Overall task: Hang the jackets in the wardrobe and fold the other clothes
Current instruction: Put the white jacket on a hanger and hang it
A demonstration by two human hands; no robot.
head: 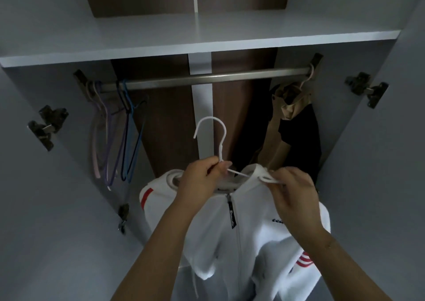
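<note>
We hold a white zip-up jacket with red stripes on its sleeves and a black zipper tag, below the metal rail of the open wardrobe. Our left hand pinches the neck of a white hanger, whose hook points up toward the rail. Our right hand has its fingers curled on the jacket's collar and the hanger's arm. Empty hangers dangle at the rail's left end; a tan and black garment hangs at its right end.

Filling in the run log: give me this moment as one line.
step: hanging | left hand: grips white hanger | right hand: pinches white jacket collar | rail: hanger not yet hooked
</note>
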